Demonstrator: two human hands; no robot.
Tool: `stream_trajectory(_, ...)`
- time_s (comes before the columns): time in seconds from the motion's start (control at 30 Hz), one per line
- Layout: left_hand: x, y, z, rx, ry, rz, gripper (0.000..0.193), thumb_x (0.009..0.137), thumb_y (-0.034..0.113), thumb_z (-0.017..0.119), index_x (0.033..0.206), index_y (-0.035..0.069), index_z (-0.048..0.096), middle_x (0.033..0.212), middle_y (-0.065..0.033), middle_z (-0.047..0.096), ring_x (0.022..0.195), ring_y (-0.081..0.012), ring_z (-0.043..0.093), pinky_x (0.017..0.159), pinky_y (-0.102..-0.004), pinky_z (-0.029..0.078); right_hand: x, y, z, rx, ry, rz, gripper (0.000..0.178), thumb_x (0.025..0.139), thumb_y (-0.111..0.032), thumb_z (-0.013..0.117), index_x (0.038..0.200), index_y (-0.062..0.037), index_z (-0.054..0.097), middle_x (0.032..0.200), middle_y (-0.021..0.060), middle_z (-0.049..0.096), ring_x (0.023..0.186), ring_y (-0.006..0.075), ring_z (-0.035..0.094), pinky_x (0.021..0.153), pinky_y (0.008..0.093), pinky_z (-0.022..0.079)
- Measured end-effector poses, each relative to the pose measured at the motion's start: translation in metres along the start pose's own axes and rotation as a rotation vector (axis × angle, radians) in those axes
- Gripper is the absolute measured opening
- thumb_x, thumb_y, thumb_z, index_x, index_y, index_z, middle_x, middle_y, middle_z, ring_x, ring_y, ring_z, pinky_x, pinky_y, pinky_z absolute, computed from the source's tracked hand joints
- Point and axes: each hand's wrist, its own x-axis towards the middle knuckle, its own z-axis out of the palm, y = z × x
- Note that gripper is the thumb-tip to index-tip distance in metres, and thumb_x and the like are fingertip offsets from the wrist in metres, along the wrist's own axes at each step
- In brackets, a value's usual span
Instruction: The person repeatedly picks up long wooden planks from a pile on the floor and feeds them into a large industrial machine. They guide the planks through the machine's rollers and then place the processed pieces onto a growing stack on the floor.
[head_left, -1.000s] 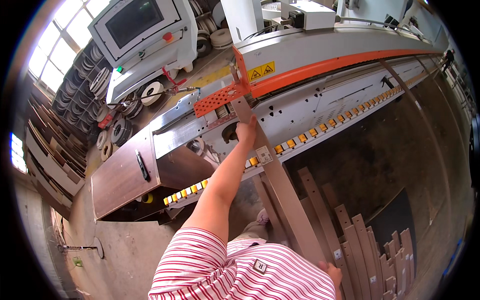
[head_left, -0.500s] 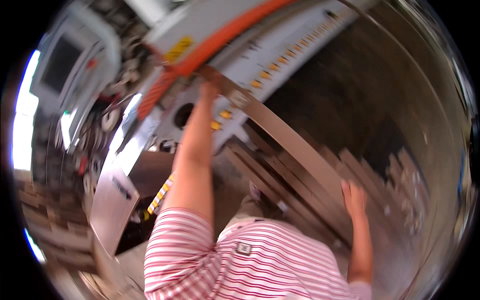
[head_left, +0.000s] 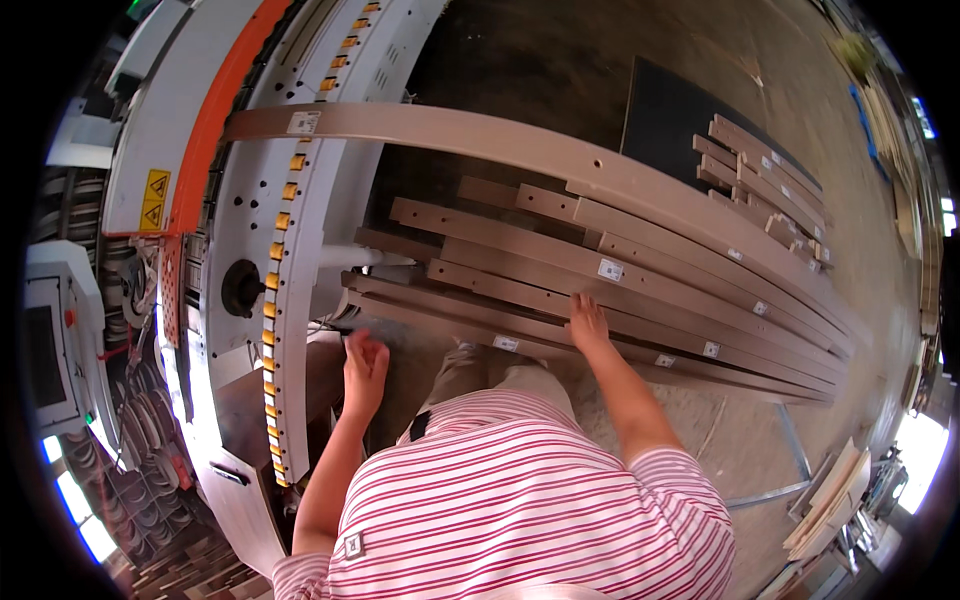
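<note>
At left we had the roller rail [head_left: 283, 220], a long brown board [head_left: 430, 125] lying across it. Our left hand [head_left: 366, 372] hung empty, fingers loosely curled, apart from the right. Our right hand [head_left: 588, 322] was at a strip [head_left: 500, 287] in the stack [head_left: 480, 230]; couldn't tell if it gripped. We judged steady handling needed both hands spread wide along that strip.
</note>
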Motion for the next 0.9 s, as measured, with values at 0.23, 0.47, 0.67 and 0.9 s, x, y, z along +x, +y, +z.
stream_trajectory(0.23,-0.057,-0.061,-0.002,-0.21,-0.161,-0.299,0.034,0.092,0.012,0.06,0.121,0.004,0.044,0.088,-0.0098,0.061,0.075,-0.0156,0.062,0.068,-0.0275,0.05,0.03,-0.007,0.017,-0.178,-0.106,-0.039,0.022,0.094,-0.015,0.044,0.104,-0.0058,0.061,0.107,0.0095,0.06,0.108,0.0276,0.056,0.089,0.0444,0.043)
stream_trajectory(0.47,-0.015,-0.041,0.019,-0.611,-0.209,-0.559,0.033,0.098,0.027,0.056,0.122,0.006,0.053,0.105,-0.0076,0.063,0.094,-0.0151,0.062,0.081,-0.0292,0.049,0.009,-0.026,-0.066,0.149,-0.193,-0.187,0.042,0.066,-0.016,0.074,0.103,-0.0069,0.058,0.105,0.014,0.057,0.098,0.0344,0.06,0.079,0.0454,0.053)
stream_trajectory(0.67,0.025,0.016,0.049,-1.285,-0.255,-0.614,0.052,0.095,0.042,0.057,0.134,0.011,0.043,0.13,-0.0092,0.053,0.122,-0.0262,0.049,0.108,-0.0496,0.029,-0.009,-0.092,-0.193,0.363,-0.094,-0.488,0.062,0.06,-0.026,0.079,0.111,-0.0015,0.053,0.111,0.018,0.051,0.104,0.036,0.052,0.084,0.046,0.05)
stream_trajectory(0.9,0.072,0.029,-0.033,-1.143,0.341,-0.422,0.034,0.094,0.036,0.06,0.115,0.008,0.061,0.112,-0.0038,0.063,0.099,-0.0162,0.06,0.079,-0.0338,0.051,0.005,-0.123,-0.238,0.743,-0.149,-0.504,0.057,0.081,-0.044,0.067,0.114,0.0006,0.054,0.11,0.0226,0.058,0.102,0.0362,0.057,0.085,0.0468,0.047)
